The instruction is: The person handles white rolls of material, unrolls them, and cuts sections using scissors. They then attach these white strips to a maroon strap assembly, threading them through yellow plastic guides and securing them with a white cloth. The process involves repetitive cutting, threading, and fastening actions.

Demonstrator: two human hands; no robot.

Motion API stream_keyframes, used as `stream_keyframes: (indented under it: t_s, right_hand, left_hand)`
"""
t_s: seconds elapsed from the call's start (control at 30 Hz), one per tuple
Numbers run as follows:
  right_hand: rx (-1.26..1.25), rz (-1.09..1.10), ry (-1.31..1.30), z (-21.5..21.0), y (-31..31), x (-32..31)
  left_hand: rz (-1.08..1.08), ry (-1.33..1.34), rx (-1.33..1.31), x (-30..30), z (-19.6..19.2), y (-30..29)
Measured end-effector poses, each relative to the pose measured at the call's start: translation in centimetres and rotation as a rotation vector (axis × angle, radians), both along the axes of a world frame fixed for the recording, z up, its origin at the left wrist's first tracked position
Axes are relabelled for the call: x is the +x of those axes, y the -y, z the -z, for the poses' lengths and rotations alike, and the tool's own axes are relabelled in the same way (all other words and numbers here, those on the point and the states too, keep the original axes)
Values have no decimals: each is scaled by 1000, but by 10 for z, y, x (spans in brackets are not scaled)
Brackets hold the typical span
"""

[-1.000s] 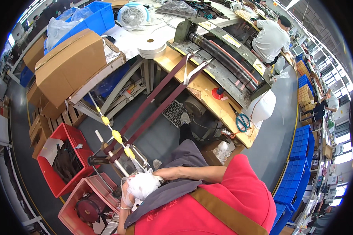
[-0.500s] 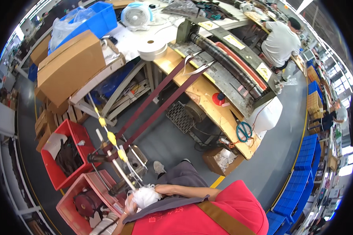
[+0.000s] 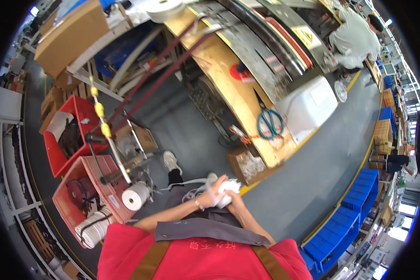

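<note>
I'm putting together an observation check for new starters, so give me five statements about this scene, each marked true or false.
1. The left hand touches the white bundle. True.
2. The right hand is empty and away from the white bundle. False: the right hand is on the white bundle too.
3. A dark red roll lies in the pale red bin. True.
4. The scissors lie inside the pale red bin. False: the scissors lie on the wooden table.
5. The shirt is red. True.

A head-worn fisheye camera looks down on the hands [image 3: 212,196] from close above.
</note>
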State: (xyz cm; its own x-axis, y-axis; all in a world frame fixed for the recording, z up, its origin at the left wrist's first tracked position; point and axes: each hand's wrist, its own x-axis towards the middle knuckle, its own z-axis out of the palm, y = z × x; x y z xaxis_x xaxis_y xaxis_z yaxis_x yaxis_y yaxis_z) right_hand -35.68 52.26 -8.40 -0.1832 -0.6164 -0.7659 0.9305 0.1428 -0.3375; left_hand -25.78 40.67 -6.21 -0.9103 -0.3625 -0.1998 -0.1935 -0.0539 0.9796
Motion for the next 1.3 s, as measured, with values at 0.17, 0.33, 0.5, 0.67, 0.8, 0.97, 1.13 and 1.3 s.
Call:
stream_keyframes:
  t_s: [0.17, 0.33, 0.5, 0.67, 0.8, 0.97, 1.13, 1.3]
  right_hand:
    - [206, 468, -325, 39, -97, -112]
    - [259, 722, -743, 14, -113, -242]
    - [368, 562, -1353, -4, -92, -275]
    - [856, -47, -1259, 101, -92, -301]
    - [731, -237, -906, 114, -90, -289]
    - [244, -935, -1217, 198, -137, -198]
    - [-352, -943, -1002, -35, 97, -73]
    - [-383, -426, -855, -140, 309, -100]
  left_hand:
    - [224, -77, 85, -65, -50, -41]
    - [1, 122, 103, -28, -42, -36]
    - [-537, 299, 424, 47, 17, -11]
    - [-636, 524, 466, 70, 33, 2]
    - [-586, 619, 393, 88, 58, -3]
    - [-432, 601, 356, 100, 60, 9]
    - [-523, 590, 326, 125, 50, 17]
    - [-638, 538, 188, 173, 49, 34]
